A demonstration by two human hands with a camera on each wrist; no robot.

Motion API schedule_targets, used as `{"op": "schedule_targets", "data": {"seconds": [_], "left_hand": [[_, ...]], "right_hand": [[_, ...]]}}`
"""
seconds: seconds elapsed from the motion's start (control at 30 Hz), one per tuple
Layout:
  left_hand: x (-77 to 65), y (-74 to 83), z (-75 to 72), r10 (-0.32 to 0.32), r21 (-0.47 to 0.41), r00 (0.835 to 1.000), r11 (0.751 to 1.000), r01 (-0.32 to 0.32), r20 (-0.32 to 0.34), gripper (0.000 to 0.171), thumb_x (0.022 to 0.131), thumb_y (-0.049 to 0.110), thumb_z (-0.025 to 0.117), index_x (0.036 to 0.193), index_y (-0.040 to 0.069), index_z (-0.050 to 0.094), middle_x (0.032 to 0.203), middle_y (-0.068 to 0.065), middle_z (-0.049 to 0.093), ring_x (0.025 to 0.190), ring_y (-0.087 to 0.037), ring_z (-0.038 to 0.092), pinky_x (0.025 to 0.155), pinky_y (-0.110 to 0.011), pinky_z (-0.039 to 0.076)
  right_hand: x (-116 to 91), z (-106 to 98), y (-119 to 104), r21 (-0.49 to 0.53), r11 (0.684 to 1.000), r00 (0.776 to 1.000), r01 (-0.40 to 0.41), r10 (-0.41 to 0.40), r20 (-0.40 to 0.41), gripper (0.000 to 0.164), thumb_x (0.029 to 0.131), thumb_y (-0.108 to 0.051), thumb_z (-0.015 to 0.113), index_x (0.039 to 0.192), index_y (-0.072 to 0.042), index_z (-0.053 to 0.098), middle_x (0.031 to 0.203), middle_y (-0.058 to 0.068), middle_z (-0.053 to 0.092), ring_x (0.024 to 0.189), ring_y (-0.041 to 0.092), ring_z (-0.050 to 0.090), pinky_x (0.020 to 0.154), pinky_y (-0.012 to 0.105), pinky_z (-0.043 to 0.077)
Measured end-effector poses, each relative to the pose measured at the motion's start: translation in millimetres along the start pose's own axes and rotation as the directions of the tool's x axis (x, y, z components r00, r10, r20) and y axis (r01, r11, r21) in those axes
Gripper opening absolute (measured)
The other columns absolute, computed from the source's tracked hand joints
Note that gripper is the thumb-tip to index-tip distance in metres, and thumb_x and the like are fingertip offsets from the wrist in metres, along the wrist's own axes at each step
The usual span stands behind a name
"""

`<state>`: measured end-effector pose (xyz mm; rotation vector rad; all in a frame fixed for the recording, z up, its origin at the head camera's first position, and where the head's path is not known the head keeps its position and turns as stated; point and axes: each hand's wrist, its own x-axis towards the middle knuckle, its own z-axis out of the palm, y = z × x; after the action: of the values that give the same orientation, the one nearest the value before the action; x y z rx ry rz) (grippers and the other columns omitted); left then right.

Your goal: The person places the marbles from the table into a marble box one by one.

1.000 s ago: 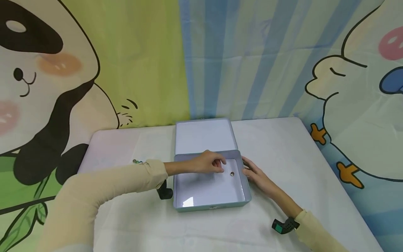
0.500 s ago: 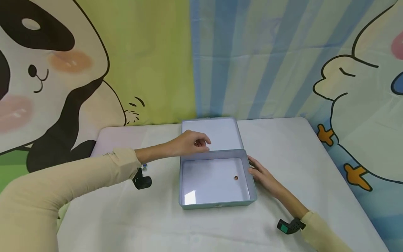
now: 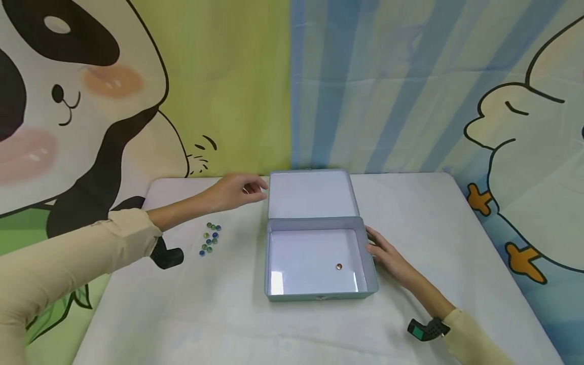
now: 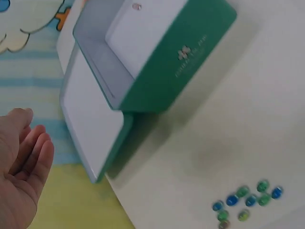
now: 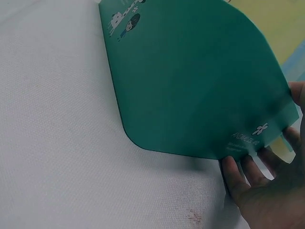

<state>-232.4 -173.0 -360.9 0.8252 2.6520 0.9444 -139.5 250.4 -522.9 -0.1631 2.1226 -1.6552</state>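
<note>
A green tin box [image 3: 321, 296] with a pale inside stands on the table, its hinged lid [image 3: 312, 192] laid back behind it. One small brownish marble [image 3: 339, 266] lies inside, toward the right. My left hand [image 3: 242, 190] hovers left of the lid, fingers loosely bent and holding nothing; the left wrist view shows its bare palm. On the box's right side rests my right hand [image 3: 388, 253]. In the right wrist view its fingertips [image 5: 230, 164] touch the green outer wall low down and the thumb is at the upper edge. Several blue and green glass marbles [image 3: 215, 234] lie below my left forearm.
A white cloth covers the table [image 3: 205, 314]. Behind it hangs a curtain [image 3: 237, 91] printed with cartoon animals and stripes. Each wrist carries a dark camera mount; the right mount [image 3: 426, 329] is near the table surface.
My left hand has moved from over the box to the left and back, past the lid, uncovering the group of marbles. The marble inside has rolled toward the front. My right hand stays at the box.
</note>
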Motion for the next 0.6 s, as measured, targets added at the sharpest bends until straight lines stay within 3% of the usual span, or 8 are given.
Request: {"op": "schedule_targets", "data": {"seconds": [0.17, 0.33, 0.43, 0.6], "left_hand": [[-15.2, -39.9, -4.4, -0.05, 0.058, 0.998, 0.997, 0.052, -0.034, 0.023, 0.091, 0.019, 0.068, 0.111, 0.008, 0.069, 0.094, -0.003, 0.069, 0.087, -0.015, 0.063, 0.078, -0.027, 0.055], [-49.1, -89.8, -5.3, -0.117, 0.073, 0.989, 0.99, 0.124, -0.092, 0.024, 0.093, 0.024, 0.066, 0.113, 0.01, 0.068, 0.097, -0.003, 0.07, 0.09, -0.016, 0.063, 0.078, -0.022, 0.053], [-76.8, -114.9, 1.8, -0.179, 0.038, 0.968, 0.981, 0.188, -0.175, 0.027, 0.095, 0.026, 0.063, 0.115, 0.008, 0.068, 0.101, -0.006, 0.072, 0.093, -0.019, 0.065, 0.078, -0.016, 0.051], [-115.8, -143.7, 26.2, -0.264, -0.032, 0.908, 0.963, 0.268, -0.324, 0.028, 0.095, 0.026, 0.063, 0.115, 0.007, 0.068, 0.106, -0.011, 0.072, 0.094, -0.019, 0.065, 0.075, -0.008, 0.047]], "right_hand": [[-2, -3, 1, -0.015, 1.0, 1.0, -0.008, 0.008, -0.01, 0.066, 0.102, -0.032, 0.042, 0.157, -0.016, 0.01, 0.162, 0.022, 0.01, 0.144, 0.049, 0.02, 0.111, 0.065, 0.028], [-3, 1, 2, -0.006, 1.0, 1.0, 0.002, -0.002, 0.007, 0.065, 0.102, -0.031, 0.042, 0.157, -0.016, 0.01, 0.162, 0.022, 0.01, 0.145, 0.049, 0.02, 0.111, 0.064, 0.029], [-4, 3, 2, -0.012, 1.0, 1.0, 0.014, -0.014, 0.021, 0.065, 0.102, -0.031, 0.042, 0.157, -0.015, 0.01, 0.161, 0.023, 0.011, 0.144, 0.05, 0.021, 0.11, 0.065, 0.029], [-4, -1, 1, -0.027, 0.999, 0.999, 0.034, -0.033, 0.015, 0.064, 0.102, -0.029, 0.041, 0.156, -0.015, 0.01, 0.161, 0.023, 0.012, 0.143, 0.051, 0.023, 0.109, 0.066, 0.03]]}}
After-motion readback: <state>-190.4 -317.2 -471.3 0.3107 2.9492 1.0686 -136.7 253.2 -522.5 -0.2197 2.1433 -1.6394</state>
